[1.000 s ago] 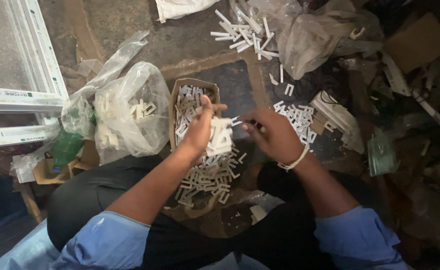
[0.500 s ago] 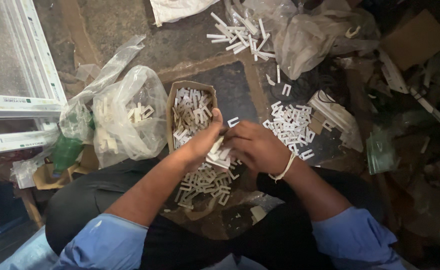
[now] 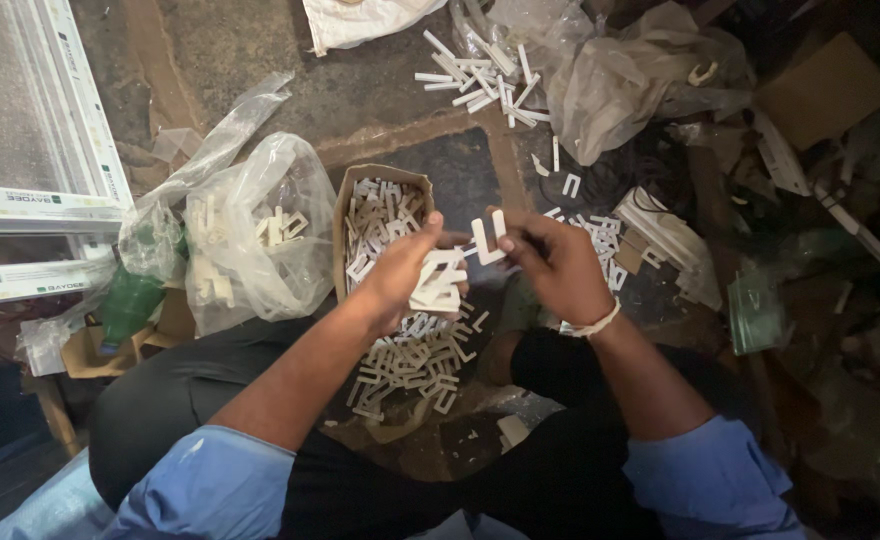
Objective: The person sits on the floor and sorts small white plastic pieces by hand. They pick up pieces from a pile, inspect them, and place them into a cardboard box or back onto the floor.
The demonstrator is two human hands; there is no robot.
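White plastic, all of it: small U-shaped clips, rigid-looking and light. Left hand (image 3: pixel 405 270) is gripping a stacked bundle of clips (image 3: pixel 440 283), fingers curled around it, thumb on top. Right hand (image 3: pixel 550 262) is pinching a single clip (image 3: pixel 487 240) by one leg between thumb and fingertips, holding it just beside the bundle. Hands are close together, nearly touching, both hovering over the near end of the cardboard box (image 3: pixel 344 205).

Cardboard box is lying long-ways away from the person, holding a jumble of loose white pieces (image 3: pixel 380 215). More are spilling out of its near end, piling up toward the lap (image 3: pixel 410 365).

Handling judgement: pieces look stiff, smooth and a bit slippery; a single one is best taken by a leg or across the closed end. Stack will likely slide apart unless squeezed from both faces.

Left of the box: clear plastic bag (image 3: pixel 250 235) with more white parts inside, green bottle (image 3: pixel 130 305) beyond it, white window frame (image 3: pixel 40 150) further left. Beyond the box and to its right: scattered white strips (image 3: pixel 480 75), crumpled plastic sheeting (image 3: pixel 610 85). Right of the box: a second heap of clips (image 3: pixel 600 240), mostly hiding behind the right hand.
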